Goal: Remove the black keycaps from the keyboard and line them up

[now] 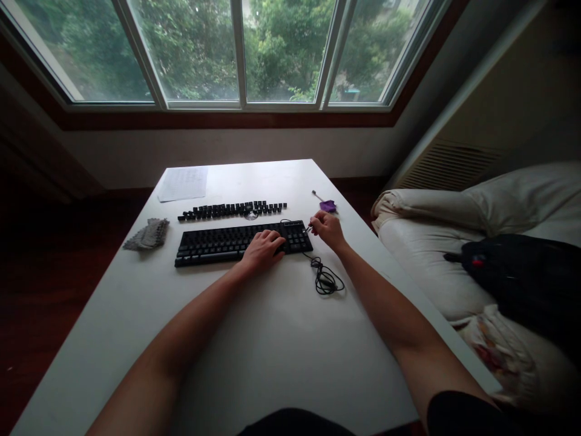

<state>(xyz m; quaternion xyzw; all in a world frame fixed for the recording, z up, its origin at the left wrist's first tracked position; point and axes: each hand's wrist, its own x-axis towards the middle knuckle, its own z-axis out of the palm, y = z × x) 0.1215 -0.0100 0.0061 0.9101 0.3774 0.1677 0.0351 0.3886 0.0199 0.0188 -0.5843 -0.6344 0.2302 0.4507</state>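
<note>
A black keyboard [213, 245] lies on the white table in front of me. My left hand [263, 249] rests on it with fingers spread toward the number pad. At the keyboard's right end, my right hand [325, 227] is closed in a pinch on a small thin metal tool [309, 229]. The tool's tip is by the number pad; whether it touches a key I cannot tell. The keyboard's black cable [327, 280] lies coiled below the right hand. Behind the keyboard, loose black keycaps [227, 209] stand in rows, with a small clear round item [251, 215] in front.
A grey cloth [149, 235] lies left of the keyboard. Sheets of paper [184, 183] are at the table's far left. A purple object with a thin stick [327, 206] lies beyond my right hand. A pale sofa [422, 260] with a black bag [521, 278] stands right of the table [254, 339].
</note>
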